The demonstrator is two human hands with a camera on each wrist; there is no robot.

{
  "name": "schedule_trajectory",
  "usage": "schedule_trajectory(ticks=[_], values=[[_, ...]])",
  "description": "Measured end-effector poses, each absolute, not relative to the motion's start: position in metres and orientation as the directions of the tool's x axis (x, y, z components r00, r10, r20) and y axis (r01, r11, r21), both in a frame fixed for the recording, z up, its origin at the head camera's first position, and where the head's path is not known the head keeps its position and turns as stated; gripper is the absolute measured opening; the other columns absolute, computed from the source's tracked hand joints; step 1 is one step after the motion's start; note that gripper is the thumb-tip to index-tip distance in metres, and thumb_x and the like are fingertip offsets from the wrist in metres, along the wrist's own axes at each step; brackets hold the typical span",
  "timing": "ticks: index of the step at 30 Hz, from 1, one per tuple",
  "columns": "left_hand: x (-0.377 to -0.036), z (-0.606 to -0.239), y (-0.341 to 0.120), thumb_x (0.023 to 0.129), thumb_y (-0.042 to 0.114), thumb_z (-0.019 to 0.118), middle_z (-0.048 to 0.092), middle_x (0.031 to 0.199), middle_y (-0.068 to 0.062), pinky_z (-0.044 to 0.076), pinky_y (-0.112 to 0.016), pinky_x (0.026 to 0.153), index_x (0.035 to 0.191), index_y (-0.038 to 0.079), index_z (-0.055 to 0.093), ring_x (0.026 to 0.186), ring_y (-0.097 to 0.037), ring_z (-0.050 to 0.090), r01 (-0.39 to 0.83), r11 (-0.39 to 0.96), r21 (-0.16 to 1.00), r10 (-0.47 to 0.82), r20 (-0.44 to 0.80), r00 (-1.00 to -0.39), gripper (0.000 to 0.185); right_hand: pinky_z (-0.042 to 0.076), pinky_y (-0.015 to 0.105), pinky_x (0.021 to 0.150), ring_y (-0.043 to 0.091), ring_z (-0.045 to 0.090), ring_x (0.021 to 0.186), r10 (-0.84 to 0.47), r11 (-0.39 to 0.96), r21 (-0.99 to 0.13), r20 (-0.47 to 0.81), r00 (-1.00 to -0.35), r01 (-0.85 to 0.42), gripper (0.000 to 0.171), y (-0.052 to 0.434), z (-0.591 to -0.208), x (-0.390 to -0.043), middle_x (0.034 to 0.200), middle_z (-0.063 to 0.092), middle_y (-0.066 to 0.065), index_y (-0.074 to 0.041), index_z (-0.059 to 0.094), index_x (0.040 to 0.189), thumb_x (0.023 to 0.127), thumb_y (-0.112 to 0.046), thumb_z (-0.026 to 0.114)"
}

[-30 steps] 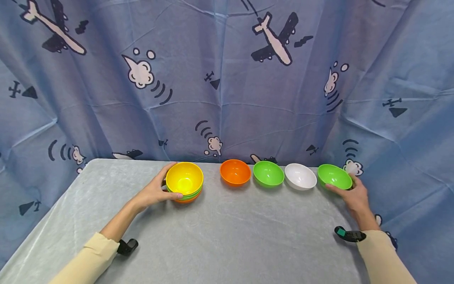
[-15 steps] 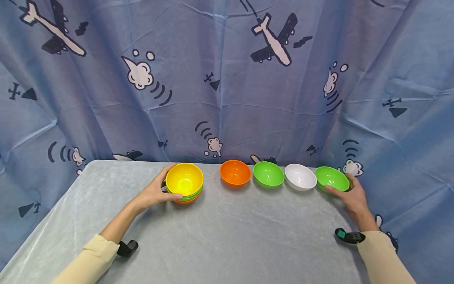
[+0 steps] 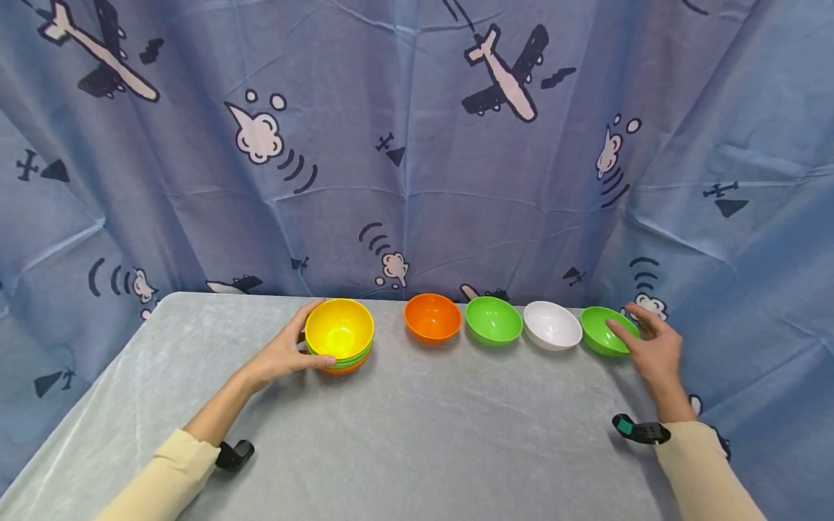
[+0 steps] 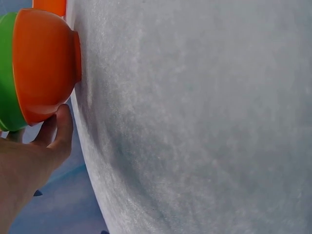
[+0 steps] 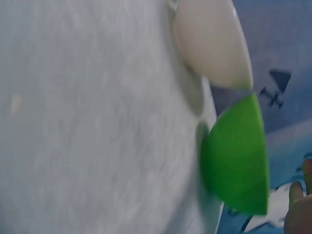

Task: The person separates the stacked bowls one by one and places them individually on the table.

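Observation:
My left hand (image 3: 280, 354) grips a stack of nested bowls from its left side, thumb in front and fingers behind. A yellow bowl (image 3: 340, 329) is on top, with green below and an orange bowl (image 4: 46, 68) at the bottom, its foot close over the table in the left wrist view. At the right end of a row stands a green bowl (image 3: 596, 333). My right hand (image 3: 656, 354) hovers at that bowl's right side, thumb and fingers spread; the right wrist view shows a gap between the fingers and the green bowl's rim.
Between the stack and the right green bowl, an orange bowl (image 3: 433, 318), another green bowl (image 3: 493, 320) and a white bowl (image 3: 552, 325) line the far edge of the grey cloth-covered table (image 3: 417, 434). A blue curtain (image 3: 339, 145) with airplane prints hangs right behind.
The right green bowl has shifted slightly left, closer to the white bowl. My right hand has let go of it and lifted off. The left hand and the stack have stayed put.

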State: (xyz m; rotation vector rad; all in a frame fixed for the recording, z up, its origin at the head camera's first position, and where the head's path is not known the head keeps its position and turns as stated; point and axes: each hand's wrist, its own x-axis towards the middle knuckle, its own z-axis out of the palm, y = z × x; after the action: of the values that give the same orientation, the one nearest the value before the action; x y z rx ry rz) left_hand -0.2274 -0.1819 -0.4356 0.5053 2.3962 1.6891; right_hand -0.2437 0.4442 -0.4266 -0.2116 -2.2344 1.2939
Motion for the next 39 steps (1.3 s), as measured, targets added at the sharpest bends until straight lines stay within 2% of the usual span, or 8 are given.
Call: schedule_trajectory(ticks=[3,7,12,18,21,30,39], values=[[-0.228,-0.437,-0.183,0.082,0.022,0.088,0.026,0.16,-0.014,0.032,-0.066,0.107,0.163,0.018,0.017,0.141,-0.044,0.032,0.178,0.297,0.938,0.372,0.058,-0.926,0.108,0.037,0.031,0.11,0.01,0.053,0.128,0.385,0.513,-0.836,0.425,-0.819,-0.193,0.043,0.43,-0.421,-0.246,0.131,0.063,0.005,0.001,0.066,0.131,0.091,-0.009,0.079],[-0.228,-0.437,-0.183,0.081,0.02,0.089,0.026,0.159,-0.012,0.032,-0.066,0.107,0.163,0.02,0.017,0.141,-0.043,0.032,0.178,0.281,0.943,0.376,0.063,-0.925,0.109,0.04,0.031,0.108,0.009,0.056,0.122,0.356,0.499,-0.828,0.465,-0.81,-0.256,0.039,0.408,-0.417,-0.25,0.128,0.065,0.007,0.006,0.067,0.125,0.091,-0.009,0.078],[-0.228,-0.436,-0.183,0.082,0.02,0.088,0.028,0.158,-0.012,0.033,-0.066,0.107,0.162,0.018,0.019,0.14,-0.043,0.034,0.193,0.274,0.942,0.388,0.075,-0.919,0.106,0.043,0.03,0.105,0.01,0.059,0.119,0.298,0.44,-0.841,0.467,-0.833,-0.314,0.037,0.38,-0.414,-0.255,0.127,0.066,0.01,0.008,0.066,0.124,0.092,-0.006,0.077],[-0.226,-0.435,-0.184,0.082,0.017,0.088,0.034,0.155,-0.015,0.032,-0.065,0.108,0.16,0.013,0.024,0.14,-0.043,0.034,0.203,0.261,0.944,0.392,0.089,-0.916,0.1,0.049,0.019,0.093,0.012,0.063,0.111,0.147,0.343,-0.849,0.472,-0.869,-0.402,0.037,0.35,-0.411,-0.258,0.127,0.063,0.025,0.011,0.062,0.127,0.094,-0.002,0.073],[-0.226,-0.436,-0.184,0.082,0.018,0.088,0.034,0.156,-0.015,0.031,-0.065,0.109,0.16,0.013,0.025,0.14,-0.043,0.034,0.189,0.27,0.944,0.386,0.074,-0.92,0.1,0.05,0.018,0.09,0.012,0.064,0.107,0.067,0.307,-0.845,0.477,-0.876,-0.437,0.034,0.336,-0.412,-0.259,0.125,0.062,0.028,0.012,0.062,0.126,0.095,0.0,0.071],[-0.228,-0.436,-0.185,0.083,0.02,0.087,0.033,0.156,-0.014,0.028,-0.067,0.109,0.16,0.014,0.024,0.14,-0.043,0.034,0.189,0.286,0.939,0.387,0.067,-0.92,0.1,0.053,0.023,0.088,0.015,0.067,0.102,-0.057,0.209,-0.857,0.469,-0.881,-0.47,0.028,0.296,-0.42,-0.265,0.119,0.063,0.032,0.011,0.064,0.122,0.096,0.001,0.07],[-0.228,-0.438,-0.185,0.083,0.017,0.087,0.032,0.157,-0.015,0.029,-0.067,0.109,0.16,0.014,0.024,0.139,-0.044,0.035,0.194,0.267,0.944,0.394,0.076,-0.916,0.1,0.055,0.029,0.086,0.019,0.069,0.096,-0.114,0.063,-0.875,0.472,-0.874,-0.481,0.03,0.256,-0.425,-0.273,0.117,0.061,0.037,0.017,0.06,0.121,0.094,0.007,0.069]])
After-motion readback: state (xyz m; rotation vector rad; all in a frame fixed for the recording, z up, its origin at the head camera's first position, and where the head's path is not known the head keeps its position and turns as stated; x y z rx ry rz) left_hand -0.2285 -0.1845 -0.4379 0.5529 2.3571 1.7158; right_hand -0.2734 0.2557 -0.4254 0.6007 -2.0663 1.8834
